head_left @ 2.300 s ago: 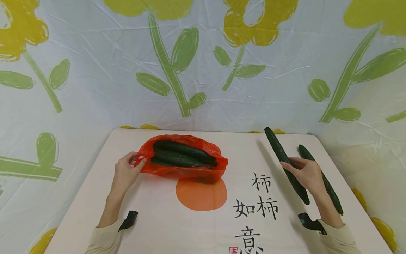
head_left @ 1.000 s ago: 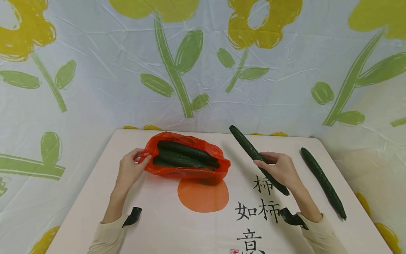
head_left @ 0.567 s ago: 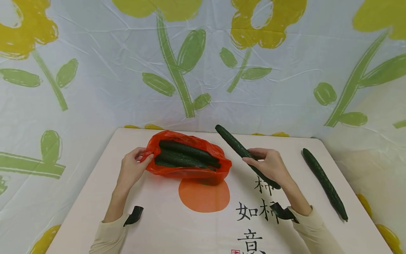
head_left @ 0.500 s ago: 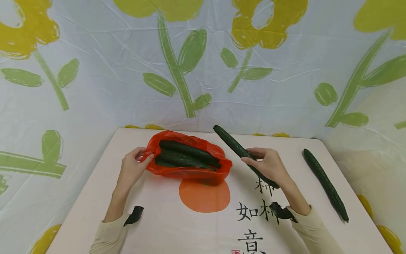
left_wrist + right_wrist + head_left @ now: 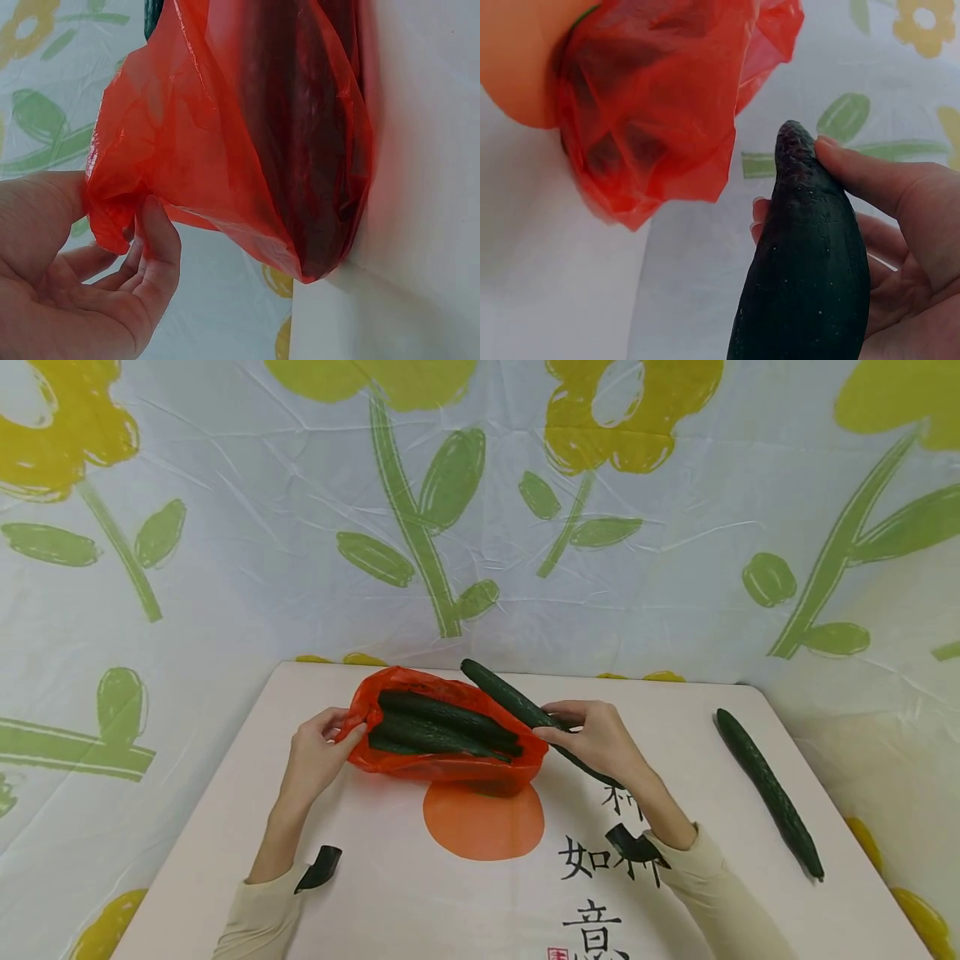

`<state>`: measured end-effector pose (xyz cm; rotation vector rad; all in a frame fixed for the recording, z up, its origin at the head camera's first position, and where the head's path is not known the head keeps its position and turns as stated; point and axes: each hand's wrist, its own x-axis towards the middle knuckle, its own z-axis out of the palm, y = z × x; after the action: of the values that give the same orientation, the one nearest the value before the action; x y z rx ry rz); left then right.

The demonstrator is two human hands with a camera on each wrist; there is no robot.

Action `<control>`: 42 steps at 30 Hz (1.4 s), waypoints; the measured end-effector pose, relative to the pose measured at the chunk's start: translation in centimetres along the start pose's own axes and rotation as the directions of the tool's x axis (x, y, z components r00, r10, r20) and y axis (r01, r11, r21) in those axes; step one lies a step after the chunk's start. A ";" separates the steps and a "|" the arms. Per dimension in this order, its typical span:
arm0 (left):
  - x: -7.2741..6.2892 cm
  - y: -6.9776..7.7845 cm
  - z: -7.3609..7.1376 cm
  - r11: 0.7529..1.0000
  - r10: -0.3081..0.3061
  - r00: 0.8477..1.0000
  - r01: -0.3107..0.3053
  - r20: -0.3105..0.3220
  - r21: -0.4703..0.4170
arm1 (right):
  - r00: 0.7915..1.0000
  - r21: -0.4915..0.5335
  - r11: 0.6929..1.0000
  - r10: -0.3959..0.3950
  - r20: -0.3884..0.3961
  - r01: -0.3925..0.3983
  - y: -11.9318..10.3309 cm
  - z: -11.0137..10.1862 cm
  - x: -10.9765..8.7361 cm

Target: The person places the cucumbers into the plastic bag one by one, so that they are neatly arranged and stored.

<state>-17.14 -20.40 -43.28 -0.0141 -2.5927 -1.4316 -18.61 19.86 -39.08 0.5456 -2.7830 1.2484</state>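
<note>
A red plastic bag lies open-mouthed on the table with several dark green cucumbers inside. My left hand pinches the bag's rim at its left end; in the left wrist view, thumb and fingers hold the crumpled red film. My right hand grips another cucumber around its middle, raised and slanted, its far end over the bag's right back rim. In the right wrist view the held cucumber is close to the camera, with the bag beyond it.
One more cucumber lies at the right side of the white table. The tabletop bears an orange printed disc and black characters. A flowered sheet stands behind the table.
My right hand has carried its cucumber left from the table's right side to the bag's right edge. My left hand still holds the bag's rim, almost unmoved.
</note>
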 end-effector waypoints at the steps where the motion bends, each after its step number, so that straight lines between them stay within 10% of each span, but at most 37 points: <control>1: 0.0 0.0 0.0 1.000 -0.001 1.000 0.001 0.000 0.000 | 1.000 0.002 1.000 -0.004 0.006 0.004 -0.1 0.2 0.2; 42: 0.0 0.5 -0.1 0.998 -0.019 0.997 0.015 -0.078 -0.053 | 0.946 -0.039 0.980 -0.177 0.272 0.194 -4.9 7.6 5.3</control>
<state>-17.07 -20.21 -42.85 0.0559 -2.4977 -1.4754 -21.17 9.72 -39.71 1.0158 -2.8839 1.1147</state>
